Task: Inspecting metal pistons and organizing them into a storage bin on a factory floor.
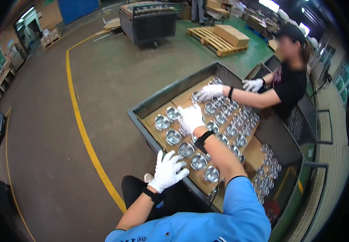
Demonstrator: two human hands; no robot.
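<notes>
Shiny metal pistons (186,149) stand in rows on a cardboard sheet (161,131) inside a grey metal bin (142,121). My right hand (191,119), in a white glove, reaches over the bin and is among the pistons at its left part. The glove hides what its fingertips touch, so I cannot tell whether a piston is gripped. My left hand (168,171), gloved too, hovers by the bin's near left edge with fingers spread and nothing in them. Across the bin, a co-worker's gloved hand (210,92) is over the far pistons.
The co-worker (291,76) stands at the right, another gloved hand (253,84) near the bin's far rim. More pistons (266,173) lie lower in the bin's right part. Behind are a dark wheeled bin (148,28) and a wooden pallet (206,38) with a cardboard box (231,35).
</notes>
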